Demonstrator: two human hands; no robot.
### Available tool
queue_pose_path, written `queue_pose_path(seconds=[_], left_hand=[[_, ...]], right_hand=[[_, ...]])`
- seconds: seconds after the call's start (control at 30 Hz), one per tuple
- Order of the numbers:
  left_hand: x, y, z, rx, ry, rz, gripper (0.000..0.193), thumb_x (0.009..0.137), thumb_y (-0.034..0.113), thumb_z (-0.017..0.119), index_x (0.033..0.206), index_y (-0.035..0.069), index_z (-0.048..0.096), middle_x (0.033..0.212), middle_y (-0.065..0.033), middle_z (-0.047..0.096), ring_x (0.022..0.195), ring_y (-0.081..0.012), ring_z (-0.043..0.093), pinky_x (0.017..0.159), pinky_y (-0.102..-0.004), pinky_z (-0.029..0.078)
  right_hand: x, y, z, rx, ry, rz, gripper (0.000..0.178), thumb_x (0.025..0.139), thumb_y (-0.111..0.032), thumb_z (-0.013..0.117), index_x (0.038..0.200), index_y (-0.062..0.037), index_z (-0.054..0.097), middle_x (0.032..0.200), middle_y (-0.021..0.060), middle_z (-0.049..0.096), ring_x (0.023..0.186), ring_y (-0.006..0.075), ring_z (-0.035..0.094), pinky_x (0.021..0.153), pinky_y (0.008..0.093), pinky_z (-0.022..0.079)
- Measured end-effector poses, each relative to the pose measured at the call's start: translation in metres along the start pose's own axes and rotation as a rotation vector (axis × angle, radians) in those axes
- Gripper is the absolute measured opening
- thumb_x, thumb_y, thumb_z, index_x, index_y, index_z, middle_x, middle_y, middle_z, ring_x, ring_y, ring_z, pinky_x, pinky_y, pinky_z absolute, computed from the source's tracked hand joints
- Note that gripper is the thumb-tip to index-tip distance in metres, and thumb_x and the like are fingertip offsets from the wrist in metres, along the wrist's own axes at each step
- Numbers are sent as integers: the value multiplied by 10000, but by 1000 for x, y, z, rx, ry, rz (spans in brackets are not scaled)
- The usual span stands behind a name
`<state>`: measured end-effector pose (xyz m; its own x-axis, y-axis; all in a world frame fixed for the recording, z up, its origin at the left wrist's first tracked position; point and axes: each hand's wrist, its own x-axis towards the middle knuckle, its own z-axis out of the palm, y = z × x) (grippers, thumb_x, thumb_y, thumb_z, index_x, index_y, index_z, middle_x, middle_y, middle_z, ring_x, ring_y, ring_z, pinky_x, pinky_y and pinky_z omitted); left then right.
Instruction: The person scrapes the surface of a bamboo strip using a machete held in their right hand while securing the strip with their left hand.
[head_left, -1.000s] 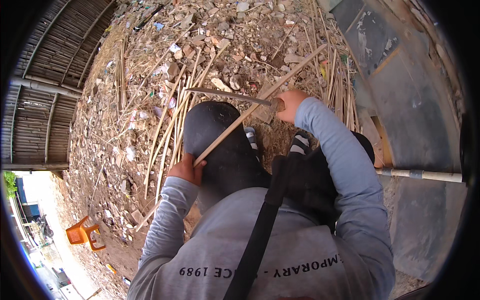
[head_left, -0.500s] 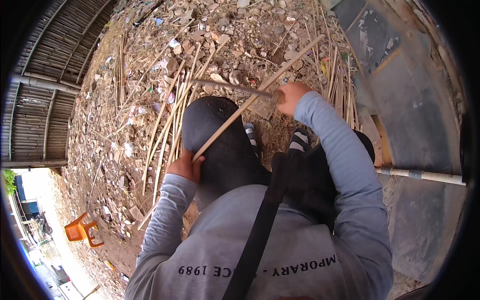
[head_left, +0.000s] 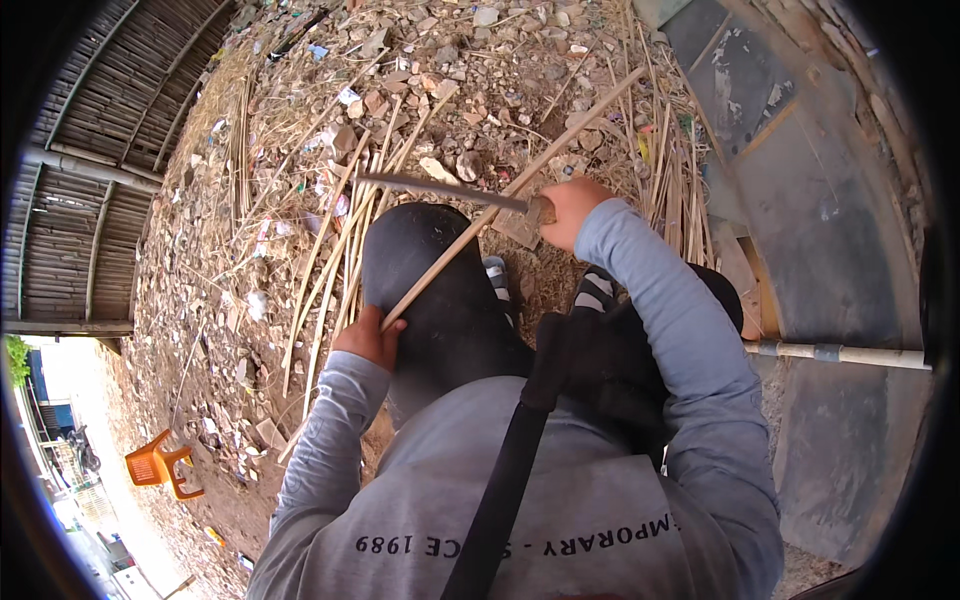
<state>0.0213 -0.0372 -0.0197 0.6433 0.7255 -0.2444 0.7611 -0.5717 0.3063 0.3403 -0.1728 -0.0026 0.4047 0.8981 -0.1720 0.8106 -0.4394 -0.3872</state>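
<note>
My left hand [head_left: 368, 338] is closed round the near end of a long, flat bamboo strip [head_left: 560, 145]. The strip slants up to the right across my left thigh and out over the rubble. In my right hand [head_left: 577, 210] is the wooden handle of a knife with a long, narrow, dark blade [head_left: 440, 188]. That blade points left and crosses the strip about midway, just beyond my left knee; whether it bites into the bamboo, I cannot tell.
Loose bamboo strips [head_left: 335, 260] lie left of my knee, with more strips [head_left: 672, 190] at the right. Stones and litter cover the ground. Grey sheets [head_left: 820, 220] and a pale pole [head_left: 870, 354] are at the right. An orange plastic chair [head_left: 150, 463] stands far left, below a bamboo-slat structure [head_left: 75, 230].
My right hand has come a little nearer and leftward, bringing the knife down along the strip. My left hand keeps its hold on the bamboo, barely shifted.
</note>
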Motion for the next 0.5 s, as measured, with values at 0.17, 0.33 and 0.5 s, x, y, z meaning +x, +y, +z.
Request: queue_pose_path(seconds=[0.17, 0.33, 0.5], left_hand=[[-2, 9, -5, -1, 18, 20, 327, 880, 340, 612, 946, 37, 508, 760, -255, 628, 746, -459, 611, 653, -522, 468], [1, 2, -2, 82, -11, -11, 347, 886, 376, 603, 914, 43, 509, 717, -243, 627, 698, -444, 621, 615, -507, 484], [1, 4, -3, 17, 17, 58, 362, 887, 378, 602, 931, 30, 513, 725, -244, 626, 707, -444, 616, 627, -509, 479]], right_hand=[[12, 30, -1, 125, 16, 179, 264, 713, -254, 639, 925, -101, 677, 846, 167, 672, 816, 340, 650, 767, 414, 518], [6, 16, -7, 16, -68, 89, 257, 720, -251, 629, 915, -91, 672, 842, 167, 672, 808, 334, 653, 754, 414, 514], [19, 50, 7, 88, -13, 133, 285, 700, -249, 629, 913, -62, 667, 859, 183, 668, 820, 344, 645, 757, 406, 514]])
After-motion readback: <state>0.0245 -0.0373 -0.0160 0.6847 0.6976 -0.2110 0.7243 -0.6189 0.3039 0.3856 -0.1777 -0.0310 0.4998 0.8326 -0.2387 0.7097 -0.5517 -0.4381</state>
